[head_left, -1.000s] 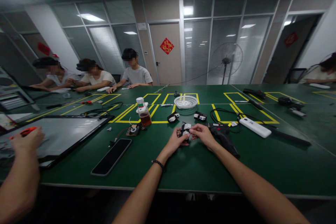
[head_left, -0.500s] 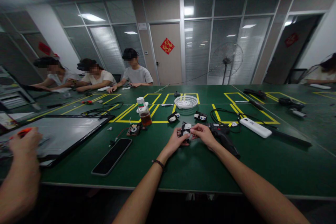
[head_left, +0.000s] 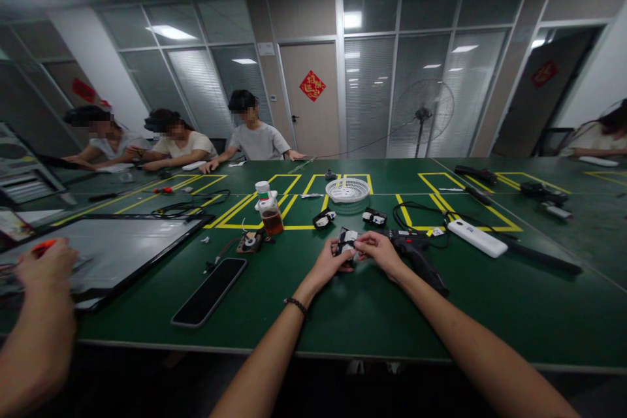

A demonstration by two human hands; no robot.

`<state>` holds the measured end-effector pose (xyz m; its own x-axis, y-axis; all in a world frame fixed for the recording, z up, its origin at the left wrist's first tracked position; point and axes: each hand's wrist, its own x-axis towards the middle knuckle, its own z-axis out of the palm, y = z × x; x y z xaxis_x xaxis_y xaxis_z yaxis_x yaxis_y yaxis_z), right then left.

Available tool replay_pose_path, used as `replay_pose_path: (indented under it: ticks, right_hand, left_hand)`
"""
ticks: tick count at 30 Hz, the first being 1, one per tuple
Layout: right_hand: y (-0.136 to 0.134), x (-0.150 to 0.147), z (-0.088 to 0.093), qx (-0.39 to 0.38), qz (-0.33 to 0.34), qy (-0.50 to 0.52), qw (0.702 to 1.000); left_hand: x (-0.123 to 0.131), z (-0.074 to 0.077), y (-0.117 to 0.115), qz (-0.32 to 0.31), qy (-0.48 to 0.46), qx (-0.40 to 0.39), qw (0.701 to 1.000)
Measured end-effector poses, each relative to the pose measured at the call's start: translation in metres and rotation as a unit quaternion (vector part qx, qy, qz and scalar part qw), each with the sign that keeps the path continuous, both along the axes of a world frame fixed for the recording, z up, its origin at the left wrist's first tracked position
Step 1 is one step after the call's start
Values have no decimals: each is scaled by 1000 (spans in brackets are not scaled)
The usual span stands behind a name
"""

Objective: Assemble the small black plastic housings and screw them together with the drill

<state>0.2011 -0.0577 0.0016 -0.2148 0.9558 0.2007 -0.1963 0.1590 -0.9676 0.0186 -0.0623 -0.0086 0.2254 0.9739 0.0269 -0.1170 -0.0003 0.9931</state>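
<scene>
My left hand (head_left: 329, 262) grips a small black-and-white part (head_left: 348, 239) above the green table. Pinched fingers of my right hand (head_left: 377, 249) touch the right side of this part; whether they hold a smaller piece is hidden. Just beyond lie two similar black-and-white parts, one on the left (head_left: 324, 218) and one on the right (head_left: 374, 217). A black power tool (head_left: 416, 255) rests right beside my right hand. Behind the parts is a round white basket (head_left: 347, 191).
A phone (head_left: 209, 292), a bottle of brown liquid (head_left: 271, 217) and a small motor-like device (head_left: 249, 241) are on the left. At far left, another person's hand (head_left: 46, 264) is over a large flat panel (head_left: 132, 248). A white power strip (head_left: 477, 238) lies right.
Across the table, a seated person's arm has stretched out to the right along the edge. My hands and the part in them have barely moved.
</scene>
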Motion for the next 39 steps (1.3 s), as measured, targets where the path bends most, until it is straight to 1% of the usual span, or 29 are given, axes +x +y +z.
replay_pose_path:
  ticks: [6, 13, 19, 27, 34, 39]
  right_hand:
    - [1, 0, -2, -13, 1, 23, 1000]
    - [1, 2, 0, -41, 24, 27, 998]
    - [0, 2, 3, -49, 36, 31, 998]
    - [-2, 2, 6, -44, 32, 18, 998]
    - [-3, -1, 6, -24, 26, 19, 999]
    - [-5, -4, 8, -12, 29, 19, 999]
  left_hand:
    - [1, 0, -1, -2, 10, 6, 1000]
    - [2, 0, -2, 0, 5, 16, 1000]
    - [5, 3, -3, 4, 0, 5, 1000]
    - [7, 2, -3, 12, -16, 8, 1000]
    - [7, 11, -7, -11, -11, 11, 1000]
    - [9, 14, -9, -2, -7, 11, 1000]
